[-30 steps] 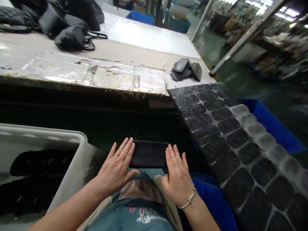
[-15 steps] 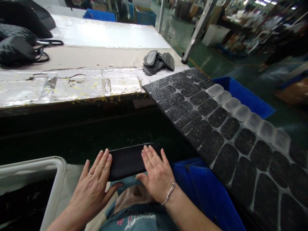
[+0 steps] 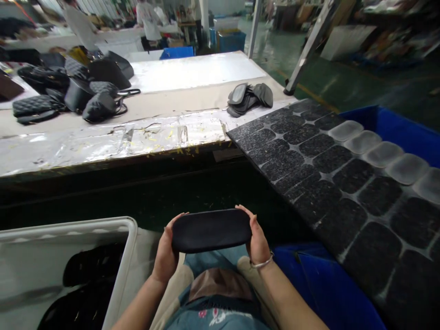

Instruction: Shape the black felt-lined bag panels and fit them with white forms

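A black, flat oval panel (image 3: 212,230) with rounded ends is held level above my lap. My left hand (image 3: 167,254) grips its left end, fingers curled round the edge and partly hidden behind it. At the opposite end, my right hand (image 3: 257,238), with a bracelet on the wrist, clasps the panel between thumb and fingers. To the right slopes a dark board (image 3: 330,201) marked with pale outlines of rounded shapes. Along its far edge lies a row of translucent rounded pieces (image 3: 385,154).
At left stands a white bin (image 3: 132,229) containing black pieces (image 3: 92,266). Ahead, the white worktable (image 3: 202,73) bears grey rounded pieces (image 3: 249,98) and several black bags (image 3: 99,103). Blue crates (image 3: 319,284) stand beneath and behind the board. Two people (image 3: 147,20) are in the background.
My hands went from lying flat on the panel to gripping its two ends. The view has swung left, bringing more bags and the people into sight.
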Demonstrator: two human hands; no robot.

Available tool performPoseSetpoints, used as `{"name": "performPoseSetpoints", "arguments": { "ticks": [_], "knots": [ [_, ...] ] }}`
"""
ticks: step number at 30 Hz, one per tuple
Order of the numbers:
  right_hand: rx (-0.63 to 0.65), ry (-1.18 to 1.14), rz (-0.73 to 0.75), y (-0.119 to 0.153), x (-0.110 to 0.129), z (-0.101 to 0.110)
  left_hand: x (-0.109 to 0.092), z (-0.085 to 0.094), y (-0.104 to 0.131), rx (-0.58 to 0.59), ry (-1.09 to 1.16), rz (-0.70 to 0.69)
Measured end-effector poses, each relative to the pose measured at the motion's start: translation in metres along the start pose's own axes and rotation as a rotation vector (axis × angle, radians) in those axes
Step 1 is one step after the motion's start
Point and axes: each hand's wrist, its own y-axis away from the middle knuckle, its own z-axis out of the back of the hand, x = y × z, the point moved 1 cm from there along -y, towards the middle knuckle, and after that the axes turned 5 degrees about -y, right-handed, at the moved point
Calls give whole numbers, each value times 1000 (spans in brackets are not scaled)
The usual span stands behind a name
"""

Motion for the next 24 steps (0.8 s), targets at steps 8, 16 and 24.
{"name": "performPoseSetpoints", "arguments": {
  "ticks": [8, 16, 24],
  "knots": [
    [-62, -454, -176, 6, 5, -12, -72, -15, 19, -74, -366, -207],
    [-46, -569, -283, 3, 15, 2, -114, -63, 33, -27, -625, -344],
    [-127, -593, -283, 5, 37, 2, -154, -91, 31, 24, -733, -429]
  ]
}}
